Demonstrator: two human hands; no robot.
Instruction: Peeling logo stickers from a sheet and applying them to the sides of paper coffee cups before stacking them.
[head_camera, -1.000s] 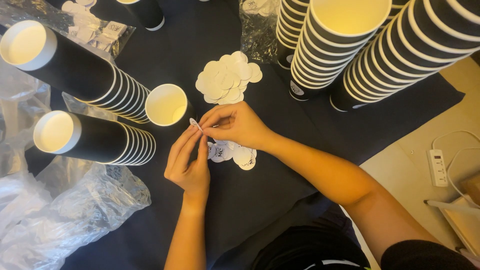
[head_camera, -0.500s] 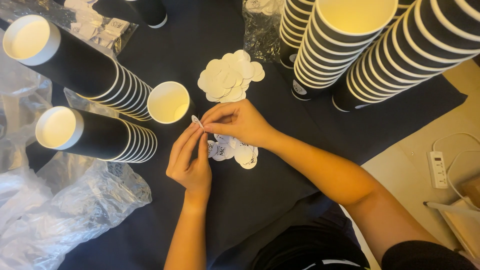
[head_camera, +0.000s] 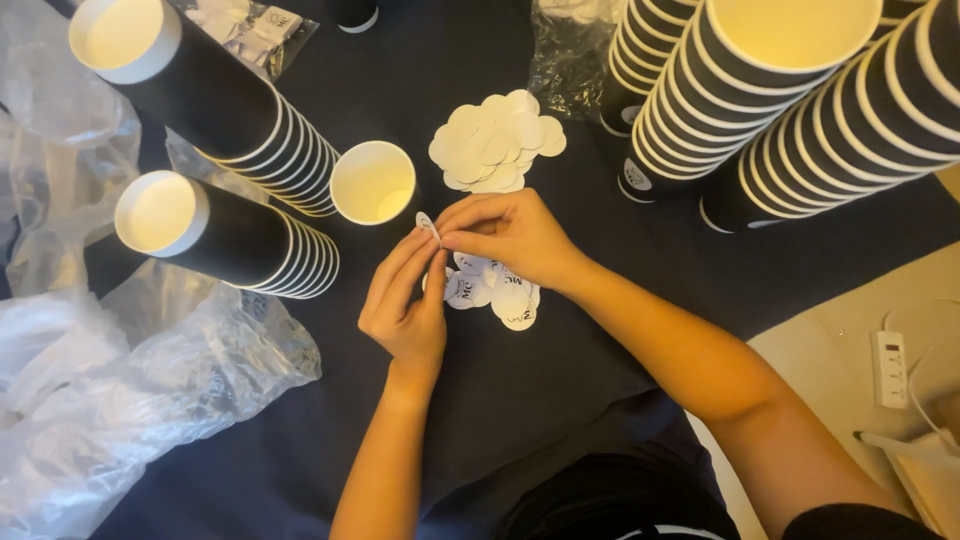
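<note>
Right now both hands meet over the dark worktop (head_camera: 560, 400), the left hand (head_camera: 408, 305) and right hand (head_camera: 510, 235) pinching one small round sticker (head_camera: 428, 226) between fingertips, just beside the single open cup (head_camera: 372, 182), above the loose sticker pile (head_camera: 495, 295).
</note>
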